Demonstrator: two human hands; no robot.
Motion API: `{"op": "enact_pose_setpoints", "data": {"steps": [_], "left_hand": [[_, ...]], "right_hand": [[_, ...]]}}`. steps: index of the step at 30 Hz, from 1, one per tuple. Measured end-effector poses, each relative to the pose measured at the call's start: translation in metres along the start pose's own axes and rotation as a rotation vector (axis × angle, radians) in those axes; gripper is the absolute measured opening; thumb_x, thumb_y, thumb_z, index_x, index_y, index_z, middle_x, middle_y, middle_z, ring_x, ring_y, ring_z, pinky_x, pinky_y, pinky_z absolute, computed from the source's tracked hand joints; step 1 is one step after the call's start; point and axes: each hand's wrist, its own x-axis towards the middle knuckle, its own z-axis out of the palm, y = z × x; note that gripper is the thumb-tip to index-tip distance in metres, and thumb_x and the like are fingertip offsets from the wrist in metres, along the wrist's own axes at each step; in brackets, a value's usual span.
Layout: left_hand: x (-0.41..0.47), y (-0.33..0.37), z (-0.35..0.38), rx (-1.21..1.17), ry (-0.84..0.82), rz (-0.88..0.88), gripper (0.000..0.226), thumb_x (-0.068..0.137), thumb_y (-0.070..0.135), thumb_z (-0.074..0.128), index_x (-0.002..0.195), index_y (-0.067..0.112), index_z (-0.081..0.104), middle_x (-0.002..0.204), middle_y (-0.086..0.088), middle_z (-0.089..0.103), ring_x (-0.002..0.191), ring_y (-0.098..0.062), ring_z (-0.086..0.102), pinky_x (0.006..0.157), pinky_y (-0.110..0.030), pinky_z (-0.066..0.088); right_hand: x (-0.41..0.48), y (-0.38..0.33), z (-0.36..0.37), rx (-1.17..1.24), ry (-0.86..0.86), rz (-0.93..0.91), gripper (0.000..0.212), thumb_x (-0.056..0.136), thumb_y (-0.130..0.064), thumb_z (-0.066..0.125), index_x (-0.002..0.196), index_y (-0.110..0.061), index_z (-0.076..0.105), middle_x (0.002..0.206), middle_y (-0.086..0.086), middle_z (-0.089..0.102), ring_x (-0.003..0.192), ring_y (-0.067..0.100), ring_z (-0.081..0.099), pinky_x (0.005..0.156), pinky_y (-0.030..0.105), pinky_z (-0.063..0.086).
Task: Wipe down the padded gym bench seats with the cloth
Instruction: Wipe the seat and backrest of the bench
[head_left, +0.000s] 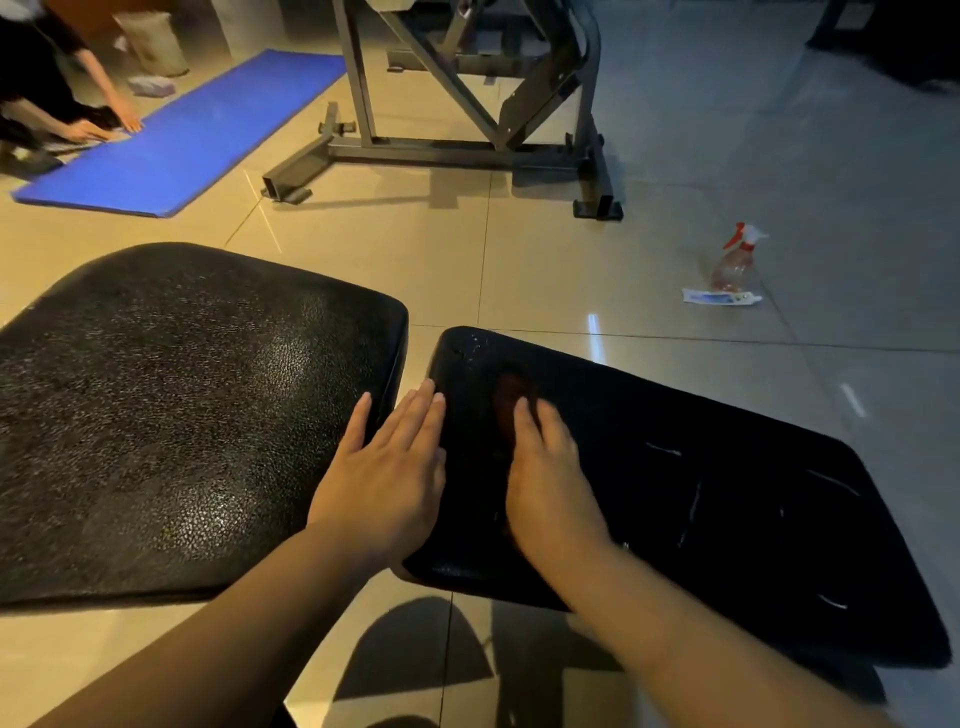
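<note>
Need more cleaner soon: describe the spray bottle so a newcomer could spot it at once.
From the glossy black padded seat on the right, look across the tiled floor beyond it. There stands a clear plastic spray bottle with a red-and-white trigger, unlike the flat white tube lying beside it.

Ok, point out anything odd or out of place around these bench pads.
The smooth black right-hand bench pad carries pale streaks, scuffs or wet marks, hard to tell. A clear red-triggered spray bottle and a white tube sit loose on the tiled floor.
</note>
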Motion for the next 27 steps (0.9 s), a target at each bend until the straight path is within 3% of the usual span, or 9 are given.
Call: {"op": "enact_pose_setpoints", "data": {"steps": [5, 8, 11, 14, 19, 23, 27], "left_hand": [[0.016, 0.002, 0.001, -0.023, -0.020, 0.045, 0.068, 0.096, 0.045, -0.002, 0.158, 0.020, -0.007, 0.164, 0.003, -0.018, 0.149, -0.007, -0.022, 0.124, -0.044, -0.007], [0.019, 0.002, 0.003, 0.002, -0.028, 0.047, 0.067, 0.096, 0.046, 0.000, 0.157, 0.020, -0.008, 0.165, 0.003, -0.017, 0.149, -0.008, -0.021, 0.124, -0.040, -0.006], [0.017, 0.003, 0.002, 0.004, -0.038, 0.061, 0.067, 0.096, 0.046, 0.000, 0.158, 0.020, -0.006, 0.165, 0.003, -0.016, 0.150, -0.009, -0.020, 0.125, -0.039, -0.004], [0.021, 0.001, 0.000, -0.037, -0.031, 0.087, 0.070, 0.095, 0.047, 0.000, 0.158, 0.019, -0.002, 0.165, 0.002, -0.013, 0.150, -0.009, -0.019, 0.124, -0.035, -0.006], [0.022, 0.000, 0.005, -0.061, -0.008, 0.104, 0.068, 0.098, 0.046, 0.004, 0.158, 0.015, -0.002, 0.165, -0.003, -0.011, 0.151, -0.012, -0.016, 0.124, -0.032, -0.004], [0.023, 0.003, 0.003, -0.088, -0.006, 0.065, 0.073, 0.092, 0.048, -0.006, 0.157, 0.016, -0.011, 0.162, 0.000, -0.022, 0.149, -0.009, -0.023, 0.121, -0.028, -0.012], [0.038, 0.007, 0.006, -0.175, 0.015, 0.012, 0.073, 0.092, 0.047, -0.003, 0.159, 0.016, -0.007, 0.165, 0.000, -0.018, 0.149, -0.009, -0.021, 0.121, -0.027, -0.011]], "right_hand": [[0.001, -0.016, -0.003, -0.008, -0.158, -0.168, 0.072, 0.107, -0.027, 0.042, 0.160, -0.030, -0.008, 0.166, -0.007, -0.017, 0.154, 0.020, -0.014, 0.123, 0.043, 0.008], [0.040, -0.003, -0.013, 0.039, -0.160, -0.094, 0.076, 0.104, -0.016, 0.045, 0.160, -0.026, -0.005, 0.168, -0.001, -0.011, 0.155, 0.025, -0.007, 0.126, 0.046, 0.012], [0.024, 0.021, -0.015, 0.065, -0.094, 0.019, 0.077, 0.103, -0.014, 0.047, 0.160, -0.025, -0.003, 0.167, 0.001, -0.006, 0.155, 0.025, 0.002, 0.125, 0.046, 0.018], [-0.001, 0.015, -0.012, 0.038, -0.078, -0.072, 0.072, 0.106, -0.019, 0.044, 0.160, -0.028, -0.002, 0.167, -0.002, -0.009, 0.155, 0.021, -0.005, 0.124, 0.041, 0.014], [0.083, -0.025, -0.006, 0.045, -0.163, -0.207, 0.077, 0.103, -0.015, 0.048, 0.161, -0.030, 0.000, 0.168, -0.007, -0.008, 0.154, 0.020, -0.012, 0.124, 0.044, 0.006], [0.118, -0.015, -0.008, 0.085, -0.067, -0.114, 0.075, 0.100, -0.009, 0.048, 0.161, -0.024, 0.008, 0.166, -0.001, 0.008, 0.152, 0.025, 0.012, 0.123, 0.047, 0.025], [0.071, 0.001, -0.004, 0.069, 0.035, 0.002, 0.069, 0.103, -0.010, 0.042, 0.161, -0.022, 0.007, 0.166, 0.003, 0.007, 0.154, 0.024, 0.007, 0.125, 0.043, 0.020]]}}
